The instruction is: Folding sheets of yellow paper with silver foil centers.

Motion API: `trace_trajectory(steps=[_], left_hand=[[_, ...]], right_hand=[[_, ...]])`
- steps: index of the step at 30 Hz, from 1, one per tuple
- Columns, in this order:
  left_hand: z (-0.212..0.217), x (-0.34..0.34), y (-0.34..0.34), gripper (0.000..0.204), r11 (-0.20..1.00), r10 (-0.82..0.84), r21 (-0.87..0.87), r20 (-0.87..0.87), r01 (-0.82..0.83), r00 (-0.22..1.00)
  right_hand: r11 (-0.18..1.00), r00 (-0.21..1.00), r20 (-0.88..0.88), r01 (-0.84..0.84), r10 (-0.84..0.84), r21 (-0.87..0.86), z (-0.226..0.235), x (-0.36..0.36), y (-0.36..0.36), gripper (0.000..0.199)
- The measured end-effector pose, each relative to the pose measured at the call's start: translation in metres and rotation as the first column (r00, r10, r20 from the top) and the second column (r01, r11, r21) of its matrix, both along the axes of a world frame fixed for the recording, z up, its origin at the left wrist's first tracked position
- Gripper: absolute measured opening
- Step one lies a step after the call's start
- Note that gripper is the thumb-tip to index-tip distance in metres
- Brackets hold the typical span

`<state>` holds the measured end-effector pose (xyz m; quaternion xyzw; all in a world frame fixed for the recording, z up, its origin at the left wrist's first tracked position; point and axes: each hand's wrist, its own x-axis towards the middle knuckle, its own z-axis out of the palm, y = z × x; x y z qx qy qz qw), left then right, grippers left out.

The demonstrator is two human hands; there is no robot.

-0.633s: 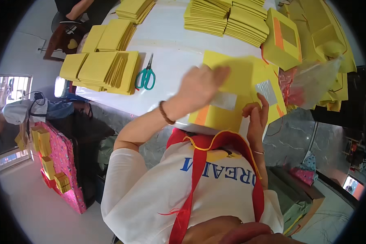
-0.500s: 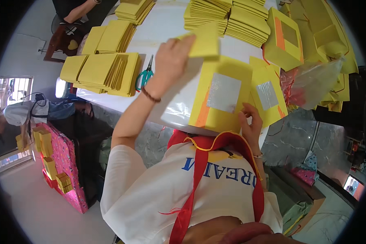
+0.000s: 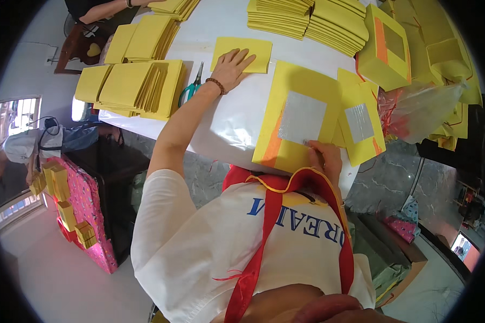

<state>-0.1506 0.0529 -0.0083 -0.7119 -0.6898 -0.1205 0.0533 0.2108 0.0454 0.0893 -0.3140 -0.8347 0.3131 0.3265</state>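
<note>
My left hand (image 3: 232,68) lies flat with fingers spread on a folded yellow sheet (image 3: 258,51) at the middle of the table. Left of that wrist are scissors with teal handles (image 3: 189,91). A yellow panel (image 3: 307,81) with an orange strip and a shiny clear window (image 3: 302,116) lies flat in front of me. Over its lower right part, my right hand (image 3: 327,160) is curled, with fingertips by the window's corner. What those fingers pinch, if anything, is hidden. A second windowed yellow panel (image 3: 369,134) lies just to the right.
Piles of folded yellow pieces stand at the left (image 3: 126,89) and far side (image 3: 337,24) of the white-covered table (image 3: 210,126). At the right are a yellow box (image 3: 383,54) and a clear plastic bag (image 3: 420,116). Another person's arm (image 3: 105,11) reaches in at the far left.
My left hand has set the folded yellow sheet down and now rests spread on it. My right hand has moved from the windowed panel's right edge onto its lower right part.
</note>
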Motion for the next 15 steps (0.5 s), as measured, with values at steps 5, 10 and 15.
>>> trace_trajectory(steps=[5,10,15], left_hand=[[-0.013,0.000,-0.003,0.054,0.999,0.049,0.021,-0.016,-0.049,0.999],[-0.013,0.000,0.001,0.052,0.999,0.043,-0.021,-0.027,-0.043,0.999],[-0.001,-0.003,0.009,0.050,0.998,0.016,-0.058,-0.112,-0.023,0.994]], right_hand=[[1.000,0.999,0.038,-0.025,0.025,0.002,0.003,0.000,0.000,0.017],[0.998,1.000,-0.003,0.018,-0.019,-0.058,0.008,0.004,-0.003,0.016],[0.997,0.999,-0.021,0.043,-0.042,0.068,0.015,0.009,0.005,0.017]])
